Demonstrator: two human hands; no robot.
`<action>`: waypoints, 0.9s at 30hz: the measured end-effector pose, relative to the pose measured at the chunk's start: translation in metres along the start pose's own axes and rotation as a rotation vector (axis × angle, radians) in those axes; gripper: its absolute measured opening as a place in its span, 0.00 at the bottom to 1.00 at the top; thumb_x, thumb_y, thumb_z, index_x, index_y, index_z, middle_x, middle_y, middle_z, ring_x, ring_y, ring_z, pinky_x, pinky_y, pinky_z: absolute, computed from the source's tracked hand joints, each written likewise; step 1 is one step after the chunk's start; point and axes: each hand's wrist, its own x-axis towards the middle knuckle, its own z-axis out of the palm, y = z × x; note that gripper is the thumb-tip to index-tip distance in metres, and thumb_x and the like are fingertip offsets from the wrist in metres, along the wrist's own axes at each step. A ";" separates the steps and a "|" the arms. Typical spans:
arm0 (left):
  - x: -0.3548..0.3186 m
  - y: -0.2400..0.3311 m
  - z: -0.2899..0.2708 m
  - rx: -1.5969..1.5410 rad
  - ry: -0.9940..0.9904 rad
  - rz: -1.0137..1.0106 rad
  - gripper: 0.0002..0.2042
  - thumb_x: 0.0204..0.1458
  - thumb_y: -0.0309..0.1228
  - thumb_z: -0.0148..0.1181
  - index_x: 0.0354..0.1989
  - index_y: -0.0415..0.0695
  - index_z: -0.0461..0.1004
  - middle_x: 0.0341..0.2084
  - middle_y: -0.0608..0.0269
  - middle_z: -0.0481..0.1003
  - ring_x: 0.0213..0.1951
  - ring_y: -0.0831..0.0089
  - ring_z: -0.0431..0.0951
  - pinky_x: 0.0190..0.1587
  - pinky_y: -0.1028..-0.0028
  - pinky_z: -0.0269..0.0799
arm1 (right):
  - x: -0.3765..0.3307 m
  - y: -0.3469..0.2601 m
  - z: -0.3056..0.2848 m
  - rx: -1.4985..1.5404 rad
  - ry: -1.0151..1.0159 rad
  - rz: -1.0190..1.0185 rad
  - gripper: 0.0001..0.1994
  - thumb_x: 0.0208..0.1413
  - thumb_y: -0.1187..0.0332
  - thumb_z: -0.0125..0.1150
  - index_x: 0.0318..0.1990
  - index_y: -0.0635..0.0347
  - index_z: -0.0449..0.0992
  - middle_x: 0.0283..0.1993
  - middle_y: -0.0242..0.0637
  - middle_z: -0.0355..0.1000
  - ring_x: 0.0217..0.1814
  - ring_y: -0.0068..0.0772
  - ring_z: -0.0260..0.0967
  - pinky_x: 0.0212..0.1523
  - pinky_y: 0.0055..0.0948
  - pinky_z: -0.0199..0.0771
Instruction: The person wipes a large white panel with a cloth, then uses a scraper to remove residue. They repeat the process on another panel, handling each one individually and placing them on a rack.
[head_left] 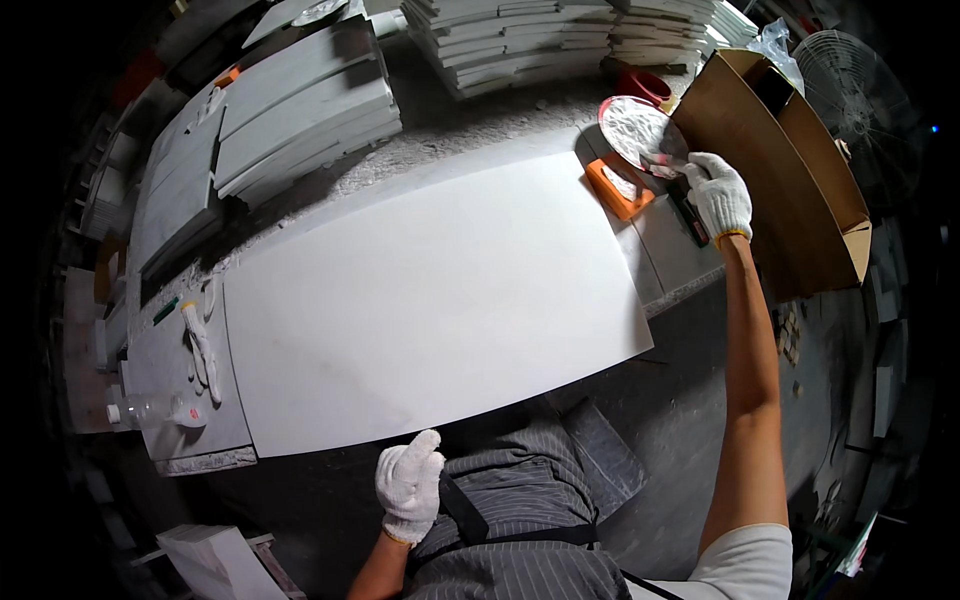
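A large white stone slab (430, 310) lies flat before me. My right hand (720, 195), in a white knitted glove, reaches to the far right, fingers curled at the rim of a red-edged round dish (635, 125) of white paste or powder. A small reddish tool (657, 162), its kind unclear, dips into the dish from those fingers. Below the dish sits an orange block (620, 187) with white on it. A dark green object (692, 222) lies beside that hand. At the slab's near edge my gloved left hand (410, 487) is closed, thumb outward; its fingers' inner side is hidden.
An open cardboard box (770, 170) stands right of the dish, with a fan (850, 90) behind. Stacked slabs (310, 110) rise at the far left, more stone stacks (530, 40) at the back. Loose white gloves (200, 350) and a clear bottle (160, 411) lie left of the slab.
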 end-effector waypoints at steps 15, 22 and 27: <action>0.001 0.003 -0.003 -0.039 -0.065 -0.222 0.12 0.51 0.25 0.61 0.44 0.39 0.78 0.33 0.58 0.80 0.31 0.62 0.77 0.38 0.65 0.71 | -0.004 0.007 0.002 0.530 0.056 0.217 0.16 0.56 0.64 0.60 0.51 0.61 0.78 0.29 0.29 0.74 0.23 0.17 0.67 0.23 0.20 0.66; 0.004 0.003 0.002 -0.006 -0.042 -0.083 0.14 0.53 0.22 0.55 0.48 0.38 0.77 0.23 0.62 0.76 0.26 0.70 0.72 0.32 0.70 0.69 | 0.002 0.012 0.011 0.649 0.001 0.247 0.16 0.57 0.67 0.59 0.51 0.63 0.77 0.29 0.31 0.73 0.23 0.18 0.66 0.21 0.19 0.64; 0.006 0.002 0.003 -0.015 -0.028 -0.097 0.14 0.53 0.22 0.55 0.48 0.38 0.77 0.23 0.61 0.76 0.26 0.70 0.72 0.32 0.71 0.69 | 0.003 0.011 0.008 0.710 -0.005 0.296 0.14 0.57 0.68 0.59 0.50 0.62 0.77 0.29 0.31 0.73 0.23 0.19 0.65 0.21 0.20 0.63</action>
